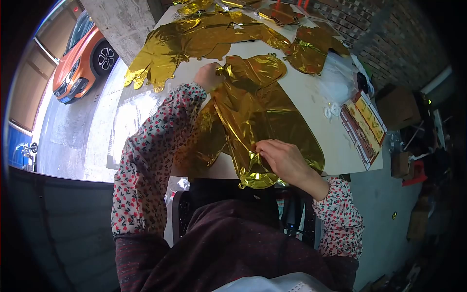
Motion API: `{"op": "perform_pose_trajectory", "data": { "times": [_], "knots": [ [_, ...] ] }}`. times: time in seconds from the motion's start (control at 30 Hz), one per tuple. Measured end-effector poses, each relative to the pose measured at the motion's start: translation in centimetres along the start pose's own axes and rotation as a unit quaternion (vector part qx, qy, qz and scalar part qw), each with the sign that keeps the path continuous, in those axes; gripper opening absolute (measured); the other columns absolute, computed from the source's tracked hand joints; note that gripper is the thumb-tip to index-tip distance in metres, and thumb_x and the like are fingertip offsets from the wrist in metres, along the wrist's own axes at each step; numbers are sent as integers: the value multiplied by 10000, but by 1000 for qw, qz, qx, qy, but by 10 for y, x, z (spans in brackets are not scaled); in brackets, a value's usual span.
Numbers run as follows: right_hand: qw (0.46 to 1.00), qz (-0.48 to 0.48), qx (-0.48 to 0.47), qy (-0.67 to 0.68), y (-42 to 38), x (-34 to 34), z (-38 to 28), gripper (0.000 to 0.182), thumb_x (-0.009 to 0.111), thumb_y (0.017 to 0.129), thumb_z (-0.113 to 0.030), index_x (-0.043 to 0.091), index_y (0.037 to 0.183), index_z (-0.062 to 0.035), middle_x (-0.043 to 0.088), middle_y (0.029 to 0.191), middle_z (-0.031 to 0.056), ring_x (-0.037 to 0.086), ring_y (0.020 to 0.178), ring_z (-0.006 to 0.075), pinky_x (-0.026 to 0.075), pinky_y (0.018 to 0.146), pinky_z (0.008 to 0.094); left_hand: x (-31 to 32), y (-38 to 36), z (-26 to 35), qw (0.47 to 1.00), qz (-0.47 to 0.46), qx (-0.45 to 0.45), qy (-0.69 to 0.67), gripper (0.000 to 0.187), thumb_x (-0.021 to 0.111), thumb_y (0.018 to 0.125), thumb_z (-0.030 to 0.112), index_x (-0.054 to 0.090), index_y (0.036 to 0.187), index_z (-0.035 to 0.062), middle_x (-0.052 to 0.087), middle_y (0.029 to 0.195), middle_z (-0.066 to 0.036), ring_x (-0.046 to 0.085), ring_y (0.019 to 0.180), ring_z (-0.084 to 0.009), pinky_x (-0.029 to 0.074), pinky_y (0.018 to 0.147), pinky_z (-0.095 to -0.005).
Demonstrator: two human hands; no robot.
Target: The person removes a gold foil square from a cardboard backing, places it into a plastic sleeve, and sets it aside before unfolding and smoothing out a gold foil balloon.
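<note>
A flat gold foil balloon [253,112] lies across the white table in front of me, its near end reaching over the table's edge. My left hand [208,78] is closed on the foil at its upper left corner. Lower down, my right hand [279,158] pinches a fold of the same foil between thumb and fingers, near the front edge. Another piece of gold foil [202,141] lies to the left, partly under the first and partly behind my left sleeve.
More gold foil balloons [170,44] cover the far part of the white table [340,160]. At the right are clear plastic [335,78], white rings [332,111] and a printed packet [365,127]. Cardboard boxes [399,107] stand beyond; an orange car [80,63] is at the left.
</note>
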State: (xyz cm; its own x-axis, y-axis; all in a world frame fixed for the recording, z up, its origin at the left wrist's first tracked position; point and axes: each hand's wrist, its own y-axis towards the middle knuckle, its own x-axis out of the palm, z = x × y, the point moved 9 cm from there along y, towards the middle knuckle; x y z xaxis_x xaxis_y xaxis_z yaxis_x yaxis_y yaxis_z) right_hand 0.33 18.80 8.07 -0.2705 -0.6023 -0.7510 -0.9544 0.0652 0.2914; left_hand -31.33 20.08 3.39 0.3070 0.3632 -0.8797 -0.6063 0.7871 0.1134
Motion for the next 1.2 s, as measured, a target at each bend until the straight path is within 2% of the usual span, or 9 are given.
{"op": "perform_pose_trajectory", "data": {
  "times": [0.17,0.37,0.5,0.53,0.67,0.8,0.97,1.07,1.2],
  "knots": [
    [998,-14,57,-2,-7,-10,-1,304,680,877,-186,630,1144,-50,669,1109,132,634,1058,318,518,881,406,6,3,5,996,13,29,82,563,708,852,337,565,1341,97,570,1292,-167,513,1229,-335,431,1035,-418],
    [987,-70,-14,-147,-43,-5,-13,339,712,864,-260,664,1136,-64,611,1254,110,518,1244,289,442,1009,433,15,-6,12,987,-46,29,154,452,548,966,394,541,1390,236,554,1333,-86,479,1272,-305,396,1071,-469],
    [988,-110,101,-45,-68,-16,-1,328,735,838,-294,692,1051,-49,617,1246,103,528,1235,280,442,1006,425,10,-17,16,986,-39,34,158,453,552,952,406,556,1372,236,525,1388,-88,487,1258,-338,410,1057,-478],
    [995,-24,58,-83,-63,-27,-16,333,747,825,-288,691,1055,-53,630,1219,105,559,1196,279,456,983,418,9,-16,17,985,-48,29,161,457,553,953,408,554,1376,236,526,1383,-86,483,1263,-338,408,1060,-480],
    [994,-29,-45,-92,-51,0,-42,301,748,820,-242,681,1046,-55,651,1140,103,621,1081,289,490,918,401,7,-13,20,986,-47,19,159,464,553,955,408,547,1390,246,525,1372,-87,462,1284,-332,399,1072,-480],
    [997,0,24,-76,-55,-13,-22,325,752,808,-191,659,1081,-40,628,1142,124,611,1032,316,496,902,399,7,-12,20,985,-27,10,173,462,554,956,401,547,1390,244,557,1334,-110,500,1251,-332,414,1067,-461],
    [996,16,42,-71,-59,-7,-30,327,778,776,-150,664,1053,-19,629,1134,115,611,1027,315,499,891,413,11,-4,18,986,-106,-2,125,424,567,949,369,573,1350,230,558,1346,-121,522,1264,-326,445,1046,-463],
    [997,16,33,-75,-64,-1,-33,336,783,770,-145,669,1057,-12,635,1135,120,611,1031,320,496,892,422,-23,-15,15,993,58,74,71,401,609,932,333,618,1307,191,640,1227,-181,621,1113,-357,507,953,-438],
    [995,44,59,-71,-64,-14,-30,323,770,779,-122,668,1062,-2,649,1124,130,614,1030,328,499,888,423,-74,-10,-62,996,38,-20,81,386,612,915,301,633,1270,152,656,1208,-154,615,1139,-333,498,975,-423]
  ]
}}
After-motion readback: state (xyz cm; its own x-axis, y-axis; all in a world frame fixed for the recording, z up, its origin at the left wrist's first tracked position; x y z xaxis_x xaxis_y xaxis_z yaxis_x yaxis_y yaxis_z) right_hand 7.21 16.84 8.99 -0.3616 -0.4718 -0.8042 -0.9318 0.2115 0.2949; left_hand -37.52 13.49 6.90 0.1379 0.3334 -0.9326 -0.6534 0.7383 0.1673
